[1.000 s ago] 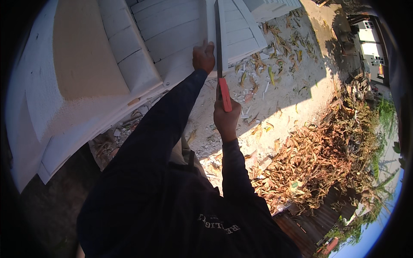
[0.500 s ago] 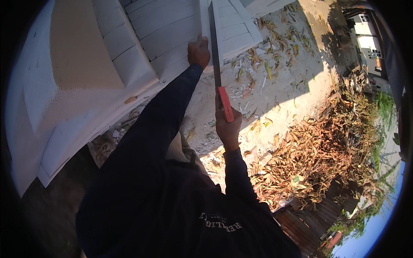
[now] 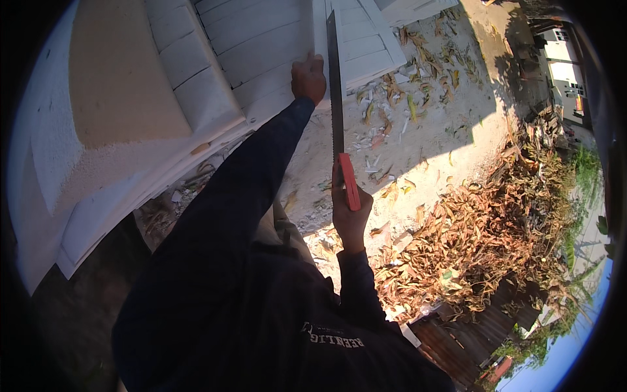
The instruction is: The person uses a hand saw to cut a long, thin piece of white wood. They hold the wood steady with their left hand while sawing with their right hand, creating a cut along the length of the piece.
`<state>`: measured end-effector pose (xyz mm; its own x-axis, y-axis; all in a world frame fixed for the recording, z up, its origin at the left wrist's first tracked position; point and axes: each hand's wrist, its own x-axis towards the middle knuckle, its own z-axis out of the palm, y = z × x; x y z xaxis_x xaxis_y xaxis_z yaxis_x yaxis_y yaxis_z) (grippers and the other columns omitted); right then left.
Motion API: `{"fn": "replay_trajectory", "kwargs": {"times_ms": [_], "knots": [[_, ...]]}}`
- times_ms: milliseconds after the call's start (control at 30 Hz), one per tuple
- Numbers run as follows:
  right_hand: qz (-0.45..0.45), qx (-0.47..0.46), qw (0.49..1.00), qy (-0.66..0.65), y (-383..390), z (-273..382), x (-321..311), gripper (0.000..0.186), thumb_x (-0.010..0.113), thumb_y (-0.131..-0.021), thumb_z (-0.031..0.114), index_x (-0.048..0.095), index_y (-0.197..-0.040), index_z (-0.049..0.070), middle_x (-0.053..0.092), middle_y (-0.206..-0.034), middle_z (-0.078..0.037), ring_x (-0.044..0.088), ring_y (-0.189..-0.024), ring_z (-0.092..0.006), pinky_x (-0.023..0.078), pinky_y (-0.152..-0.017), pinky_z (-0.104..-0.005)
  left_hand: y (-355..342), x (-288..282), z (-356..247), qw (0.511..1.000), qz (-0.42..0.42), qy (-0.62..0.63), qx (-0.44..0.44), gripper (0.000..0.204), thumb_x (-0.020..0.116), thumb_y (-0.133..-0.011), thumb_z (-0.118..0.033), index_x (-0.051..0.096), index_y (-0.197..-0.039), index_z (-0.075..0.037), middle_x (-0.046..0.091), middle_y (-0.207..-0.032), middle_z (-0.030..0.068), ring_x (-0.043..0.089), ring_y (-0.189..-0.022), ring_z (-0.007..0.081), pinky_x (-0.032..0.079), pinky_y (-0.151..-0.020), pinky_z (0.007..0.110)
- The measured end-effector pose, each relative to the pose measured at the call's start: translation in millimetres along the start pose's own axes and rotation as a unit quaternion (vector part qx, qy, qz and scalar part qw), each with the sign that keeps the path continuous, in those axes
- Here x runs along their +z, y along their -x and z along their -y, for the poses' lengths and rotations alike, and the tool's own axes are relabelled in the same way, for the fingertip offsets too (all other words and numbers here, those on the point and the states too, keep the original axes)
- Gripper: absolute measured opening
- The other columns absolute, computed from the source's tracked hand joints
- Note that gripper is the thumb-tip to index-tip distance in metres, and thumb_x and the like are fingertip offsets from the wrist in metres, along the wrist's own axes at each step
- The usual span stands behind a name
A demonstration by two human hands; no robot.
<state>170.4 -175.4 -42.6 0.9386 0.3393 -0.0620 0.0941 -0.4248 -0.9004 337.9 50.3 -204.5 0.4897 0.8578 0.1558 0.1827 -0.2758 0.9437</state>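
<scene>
My right hand (image 3: 353, 210) is wrapped round the red handle of a hand saw (image 3: 336, 91). The toothed metal blade points away from me and lies along the right side of a narrow white strip (image 3: 320, 32). Closed on the near end of that strip is my left hand (image 3: 308, 80), its thumb uppermost. Its fingertips are partly hidden. Beneath the strip spread white slatted panels (image 3: 261, 49), which look like foam or painted board. I cannot tell how deep the blade sits in the material.
A large white and beige moulded block (image 3: 124, 85) stands at the left. White scraps and dry leaves (image 3: 382, 124) litter the sandy ground to the right. Further right rises a big heap of brown leaves (image 3: 477, 222), with rusty corrugated sheets (image 3: 464, 340) by its near side.
The saw and my right hand have drawn back toward me, and the blade's far tip now shows. My left hand keeps its hold on the strip. The whole view has shifted slightly.
</scene>
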Motion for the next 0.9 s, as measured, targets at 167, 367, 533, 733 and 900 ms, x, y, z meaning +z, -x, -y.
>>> {"fn": "replay_trajectory", "kwargs": {"times_ms": [167, 367, 533, 733, 900], "knots": [[0.003, 0.001, 0.999, 0.055, -49, 9, 20, 0.012, 0.058, -0.087, 0.001, 0.062, -0.081, -0.008, 0.064, -0.066, -0.019, 0.053, -0.052, -0.0282, 0.044, -0.055, -0.0375, -3, -7, -15, 0.997, 0.059, -0.007, -0.048, 0.053, 0.055, -0.102, -0.041, 0.067, -0.131, 0.002, 0.062, -0.100, 0.0353, 0.061, -0.099, 0.0492, 0.049, -0.089, 0.052], [-0.027, -0.004, 0.999, 0.034, 31, -3, 4, 0.012, 0.058, -0.087, 0.002, 0.059, -0.080, -0.007, 0.058, -0.063, -0.020, 0.053, -0.053, -0.0285, 0.042, -0.054, -0.0385, -3, 0, 1, 1.000, 0.011, -0.012, -0.016, 0.050, 0.055, -0.102, -0.039, 0.068, -0.127, 0.002, 0.062, -0.094, 0.0353, 0.061, -0.090, 0.0491, 0.047, -0.084, 0.053], [0.029, 0.016, 0.998, 0.058, -48, 8, 19, 0.018, 0.058, -0.091, 0.003, 0.066, -0.100, -0.009, 0.060, -0.066, -0.019, 0.058, -0.056, -0.0252, 0.045, -0.056, -0.0375, 1, -1, -11, 0.999, 0.026, -0.024, -0.010, 0.049, 0.055, -0.101, -0.036, 0.068, -0.126, 0.005, 0.063, -0.089, 0.0363, 0.061, -0.087, 0.0487, 0.046, -0.081, 0.053], [-0.001, -0.020, 0.999, 0.048, 56, -33, -2, 0.041, 0.059, -0.090, 0.004, 0.064, -0.129, -0.007, 0.067, -0.079, -0.023, 0.069, -0.067, -0.0320, 0.053, -0.066, -0.0377, -10, 3, 7, 1.000, -0.005, -0.006, -0.003, 0.049, 0.055, -0.102, -0.036, 0.068, -0.126, 0.005, 0.063, -0.089, 0.0364, 0.062, -0.087, 0.0473, 0.047, -0.079, 0.051], [0.016, 0.023, 0.999, 0.018, -17, -12, 16, 0.011, 0.061, -0.090, 0.005, 0.064, -0.093, -0.005, 0.061, -0.067, -0.020, 0.060, -0.056, -0.0313, 0.046, -0.057, -0.0395, 0, -8, -11, 0.997, 0.049, -0.057, -0.009, 0.049, 0.056, -0.103, -0.035, 0.066, -0.130, 0.004, 0.066, -0.098, 0.0368, 0.064, -0.091, 0.0433, 0.048, -0.083, 0.048]]}}
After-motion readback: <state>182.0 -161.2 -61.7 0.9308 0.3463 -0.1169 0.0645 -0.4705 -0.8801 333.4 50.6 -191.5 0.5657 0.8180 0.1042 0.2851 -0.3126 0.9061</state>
